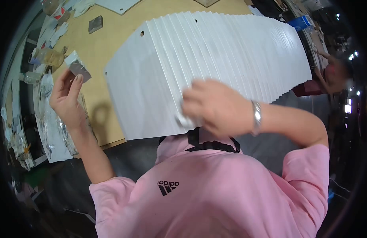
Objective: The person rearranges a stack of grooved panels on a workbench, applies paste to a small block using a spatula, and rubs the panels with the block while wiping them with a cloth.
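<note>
My left hand (68,99) is raised at the left, pinching a small grey block with a white, rough-looking face (78,67) between thumb and fingers. Under my right hand (217,107) lies a fanned stack of white panels (139,79), overlapping like steps to the right. My right hand is closed near the front edge of the top panel and blurred by motion. A whitish thing (184,120) shows below its fingers, too smeared to name. The top panel has a small dark hole near its far corner.
A brown block (95,24) lies on the tan table (98,51). Bottles, including a clear one with yellowish contents (49,56), and a white glove (59,33) are along the left. A blue container (301,23) stands behind the panels. Another person (334,75) is at the right.
</note>
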A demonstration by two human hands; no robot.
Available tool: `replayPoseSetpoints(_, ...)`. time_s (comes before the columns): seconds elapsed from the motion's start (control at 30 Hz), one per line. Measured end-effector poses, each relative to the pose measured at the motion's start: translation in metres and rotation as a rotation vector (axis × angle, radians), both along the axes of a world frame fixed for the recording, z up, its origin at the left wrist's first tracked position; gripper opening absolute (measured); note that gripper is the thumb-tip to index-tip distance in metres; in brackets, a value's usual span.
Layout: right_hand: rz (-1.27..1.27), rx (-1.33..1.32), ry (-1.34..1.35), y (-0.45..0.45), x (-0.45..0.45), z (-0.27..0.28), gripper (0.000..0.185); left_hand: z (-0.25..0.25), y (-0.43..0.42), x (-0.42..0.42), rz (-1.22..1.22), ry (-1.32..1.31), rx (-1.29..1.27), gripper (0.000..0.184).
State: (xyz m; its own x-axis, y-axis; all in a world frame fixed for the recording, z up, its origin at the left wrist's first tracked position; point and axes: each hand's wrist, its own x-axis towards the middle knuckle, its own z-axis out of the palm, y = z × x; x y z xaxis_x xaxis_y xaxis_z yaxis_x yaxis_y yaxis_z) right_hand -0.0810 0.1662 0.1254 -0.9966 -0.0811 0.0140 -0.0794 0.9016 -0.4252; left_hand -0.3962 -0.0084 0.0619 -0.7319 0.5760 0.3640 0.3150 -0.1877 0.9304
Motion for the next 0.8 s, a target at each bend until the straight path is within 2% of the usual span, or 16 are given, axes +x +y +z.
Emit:
replayPoseSetpoints(0.07,0.047,-0.206,-0.108,-0.015,0.031,0.008,0.017,0.001,0.013,0.004,0.009,-0.014,0.026,0.035)
replayPoseSetpoints(0.13,-0.107,-0.162,0.042,-0.007,0.036,0.02,0.019,0.006,0.025,0.009,-0.04,-0.024,0.047,0.035)
replayPoseSetpoints(0.17,-0.231,-0.097,0.198,0.001,0.032,0.021,0.02,0.008,0.029,0.013,-0.064,-0.031,0.053,0.034)
replayPoseSetpoints(0.27,-0.467,0.083,0.545,0.021,0.003,0.0,0.018,0.015,0.039,0.034,-0.167,0.022,0.112,0.036)
replayPoseSetpoints(0.33,-0.33,0.058,0.457,-0.008,0.003,-0.03,0.013,0.016,0.034,0.043,-0.161,0.038,0.104,0.035)
replayPoseSetpoints(0.4,-0.206,0.214,0.311,-0.045,0.03,-0.027,0.012,0.015,0.024,0.054,-0.133,0.02,0.073,0.035)
replayPoseSetpoints(0.47,-0.145,0.022,0.168,-0.063,0.074,-0.014,0.015,0.009,0.008,0.059,-0.079,-0.002,0.075,0.035)
replayPoseSetpoints(0.57,-0.287,-0.027,0.14,-0.071,0.131,-0.009,0.02,0.002,-0.012,0.076,-0.065,-0.018,0.049,0.034)
replayPoseSetpoints(0.67,-0.51,-0.041,0.353,-0.07,0.142,-0.011,0.028,0.005,-0.023,0.107,-0.117,-0.037,0.002,0.034)
replayPoseSetpoints(0.8,-0.516,-0.136,0.502,-0.092,0.133,-0.031,0.029,0.019,-0.034,0.154,-0.163,0.118,-0.107,0.035)
